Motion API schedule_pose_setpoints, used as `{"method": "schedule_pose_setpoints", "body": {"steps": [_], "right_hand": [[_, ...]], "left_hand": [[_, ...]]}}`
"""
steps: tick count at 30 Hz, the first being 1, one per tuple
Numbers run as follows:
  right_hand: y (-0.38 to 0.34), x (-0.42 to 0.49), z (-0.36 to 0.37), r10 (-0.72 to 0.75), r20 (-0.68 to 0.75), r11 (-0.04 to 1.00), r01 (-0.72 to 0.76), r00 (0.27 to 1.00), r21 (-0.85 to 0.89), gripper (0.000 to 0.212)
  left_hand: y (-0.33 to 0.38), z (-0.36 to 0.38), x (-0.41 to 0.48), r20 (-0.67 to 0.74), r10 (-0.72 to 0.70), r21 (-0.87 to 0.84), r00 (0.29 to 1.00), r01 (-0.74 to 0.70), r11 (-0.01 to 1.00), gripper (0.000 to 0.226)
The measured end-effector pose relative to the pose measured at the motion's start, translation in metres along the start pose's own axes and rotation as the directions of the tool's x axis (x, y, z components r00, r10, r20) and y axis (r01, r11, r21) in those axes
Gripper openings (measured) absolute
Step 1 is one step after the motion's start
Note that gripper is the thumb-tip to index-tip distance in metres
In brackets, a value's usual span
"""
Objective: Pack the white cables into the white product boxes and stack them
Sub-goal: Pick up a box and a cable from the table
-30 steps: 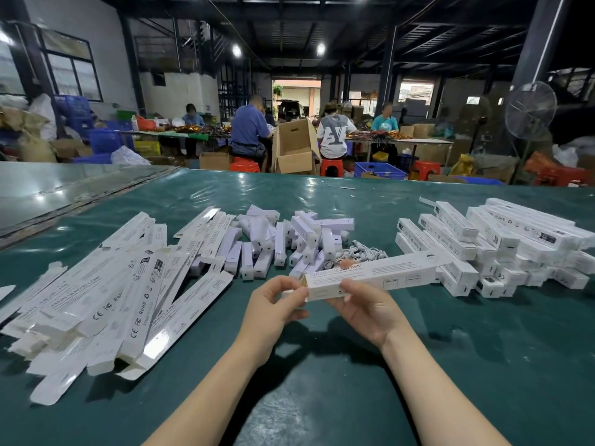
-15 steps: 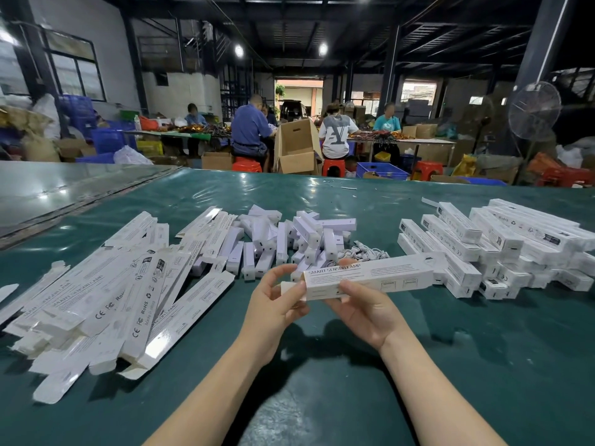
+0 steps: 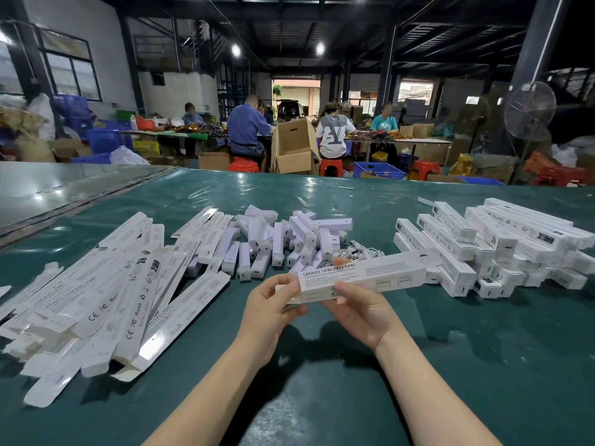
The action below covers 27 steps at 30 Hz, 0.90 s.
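Our big green tabletop (image 3: 483, 365) has a shiny cover, and the lights make bright spots on it. A grey table (image 3: 64, 185) sits along its far left side.

By the left edge lies a heap of flat boxes (image 3: 96, 294), not folded up, some lying over others. Toward the far middle is a jumble of small white pieces (image 3: 289, 239). Just right of them a little bunch of cables (image 3: 360, 252) rests on the tabletop, partly hidden behind the box we hold.

Above the middle, nearer to us, our left hand (image 3: 267, 310) pinches the left end of a long box (image 3: 363, 276) between thumb and fingertips. The box lies sideways and says SMART SENSOR LAMP. Our right hand (image 3: 363, 313) holds it from below, fingers curled behind it and thumb on its front.

By the right edge is a stack (image 3: 483, 246) of closed boxes, piled in layers.

Past the far edge is a big dark hall. On the left are blue crates (image 3: 103, 138). In the middle, people (image 3: 246, 127) sit on red stools (image 3: 243, 164) at long tables, beside an open cardboard carton (image 3: 291, 146). On the right stands a round fan (image 3: 529, 109). Bright lamps (image 3: 236, 50) hang from the roof.
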State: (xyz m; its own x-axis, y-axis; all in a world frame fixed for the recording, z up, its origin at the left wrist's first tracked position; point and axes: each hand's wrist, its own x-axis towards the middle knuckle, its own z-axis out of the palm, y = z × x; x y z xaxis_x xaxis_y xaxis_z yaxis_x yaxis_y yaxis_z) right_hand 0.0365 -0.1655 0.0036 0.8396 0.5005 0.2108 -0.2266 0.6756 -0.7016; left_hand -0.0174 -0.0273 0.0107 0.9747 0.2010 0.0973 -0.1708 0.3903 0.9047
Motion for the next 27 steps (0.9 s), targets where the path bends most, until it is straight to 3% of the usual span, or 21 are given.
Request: {"method": "schedule_pose_setpoints", "body": {"steps": [8, 13, 18, 23, 27], "right_hand": [[-0.0007, 0.0015, -0.0024, -0.016, 0.019, 1.000, 0.017, 1.000, -0.016, 0.033], [0.0002, 0.0000, -0.0013, 0.030, 0.041, 0.999, -0.029, 0.999, -0.022, 0.034], [-0.0028, -0.0003, -0.0029, -0.021, 0.041, 1.000, 0.020, 0.999, 0.009, 0.034], [-0.0006, 0.0002, -0.0045, -0.019, 0.071, 1.000, 0.018, 0.997, 0.017, 0.040], [0.0022, 0.0015, -0.0033, -0.005, 0.053, 1.000, 0.005, 0.999, -0.006, 0.038]], "left_hand": [[-0.0025, 0.0023, 0.0000, -0.047, 0.124, 0.161, 0.991, -0.115, 0.980, 0.011], [0.0019, 0.0003, -0.0007, 0.012, 0.061, 0.003, 0.998, -0.061, 0.998, 0.015], [0.0021, 0.0002, -0.0005, 0.086, 0.018, -0.194, 0.996, -0.001, 0.981, 0.049], [0.0020, -0.0010, -0.0005, 0.055, -0.019, -0.222, 0.998, 0.031, 0.974, 0.015], [-0.0004, -0.0024, 0.0006, -0.044, -0.025, -0.145, 0.999, 0.018, 0.989, 0.010]]}}
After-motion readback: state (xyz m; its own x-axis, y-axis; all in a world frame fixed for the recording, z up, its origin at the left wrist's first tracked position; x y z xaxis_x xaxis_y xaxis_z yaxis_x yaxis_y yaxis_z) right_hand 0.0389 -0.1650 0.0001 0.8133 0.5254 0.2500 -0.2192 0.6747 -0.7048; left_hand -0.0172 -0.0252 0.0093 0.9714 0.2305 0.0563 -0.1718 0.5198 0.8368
